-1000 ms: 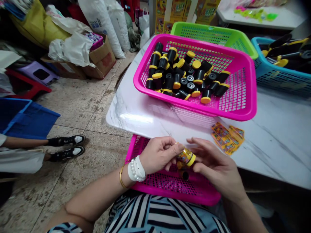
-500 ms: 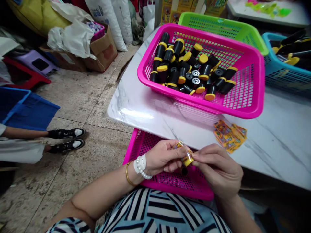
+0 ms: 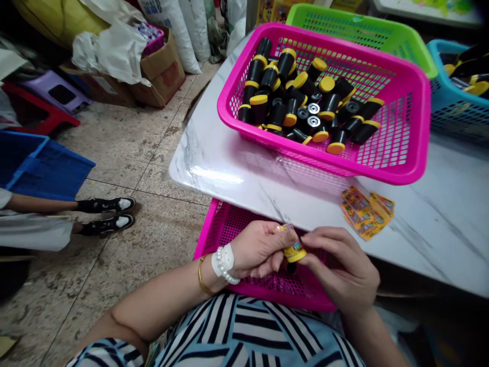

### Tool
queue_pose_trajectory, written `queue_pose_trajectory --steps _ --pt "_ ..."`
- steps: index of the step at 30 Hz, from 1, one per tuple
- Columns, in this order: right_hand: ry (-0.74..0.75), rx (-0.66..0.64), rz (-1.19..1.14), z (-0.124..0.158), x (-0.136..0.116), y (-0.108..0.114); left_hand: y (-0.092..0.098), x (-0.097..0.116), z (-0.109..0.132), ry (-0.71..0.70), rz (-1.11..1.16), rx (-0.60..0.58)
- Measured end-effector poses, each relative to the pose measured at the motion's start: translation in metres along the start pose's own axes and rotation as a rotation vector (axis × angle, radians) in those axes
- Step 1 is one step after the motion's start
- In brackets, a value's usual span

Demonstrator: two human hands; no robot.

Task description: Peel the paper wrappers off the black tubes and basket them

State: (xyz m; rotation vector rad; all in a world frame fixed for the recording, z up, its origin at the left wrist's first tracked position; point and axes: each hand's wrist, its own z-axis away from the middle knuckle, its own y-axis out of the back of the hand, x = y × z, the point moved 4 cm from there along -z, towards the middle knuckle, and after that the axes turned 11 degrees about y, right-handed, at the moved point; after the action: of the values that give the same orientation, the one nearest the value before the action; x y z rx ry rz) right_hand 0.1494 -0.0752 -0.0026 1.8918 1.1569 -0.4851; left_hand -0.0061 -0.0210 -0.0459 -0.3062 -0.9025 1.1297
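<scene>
Paper labels [image 3: 367,211] are lying in a small pile on the white marble table [image 3: 229,188], near my right hand [image 3: 344,265]. My left hand [image 3: 260,250] is pinching a small tube [image 3: 294,251] with a yellow cap, and my right hand is gripping it from the other side. I am holding it up over the near pink basket [image 3: 305,300], maybe so it can fall in there if it slips. The tube is wearing a bright picture paper, and its yellow cap is pointing down and right. Far from me, the big pink basket [image 3: 416,127] on the table is holding lots of black tubes [image 3: 290,102] with yellow caps, and I can see no paper on them.
</scene>
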Motion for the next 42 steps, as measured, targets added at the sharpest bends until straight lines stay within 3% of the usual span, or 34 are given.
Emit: queue_pose_trajectory --steps 6,11,16,27,31,34,36,39,42 --pt "0.035 0.049 -0.006 0.005 -0.009 -0.003 -0.002 -0.004 -0.001 0.042 0.086 -0.071" --pt "0.011 0.030 0.054 0.007 -0.011 -0.006 -0.001 -0.006 -0.001 -0.024 0.000 -0.003" --pt "0.095 0.017 0.084 0.003 -0.015 -0.005 -0.004 -0.008 -0.004 0.008 0.054 -0.039" --pt "0.130 -0.019 0.121 0.005 -0.019 -0.016 0.003 -0.017 -0.005 0.080 -0.069 0.095" --pt "0.130 -0.025 0.286 0.001 0.000 0.011 0.014 -0.007 0.001 0.041 -0.378 0.244" --pt "0.069 0.150 0.697 -0.002 0.028 0.054 0.025 0.009 0.008 -0.117 -0.770 0.524" --pt "0.022 0.147 0.880 -0.006 0.047 0.072 0.025 0.017 0.012 -0.258 -0.946 0.660" --pt "0.003 0.071 0.918 -0.012 0.066 0.077 0.016 0.021 0.016 -0.311 -0.939 0.628" --pt "0.018 0.088 0.914 -0.016 0.066 0.074 0.004 0.027 0.024 -0.269 -0.769 0.527"
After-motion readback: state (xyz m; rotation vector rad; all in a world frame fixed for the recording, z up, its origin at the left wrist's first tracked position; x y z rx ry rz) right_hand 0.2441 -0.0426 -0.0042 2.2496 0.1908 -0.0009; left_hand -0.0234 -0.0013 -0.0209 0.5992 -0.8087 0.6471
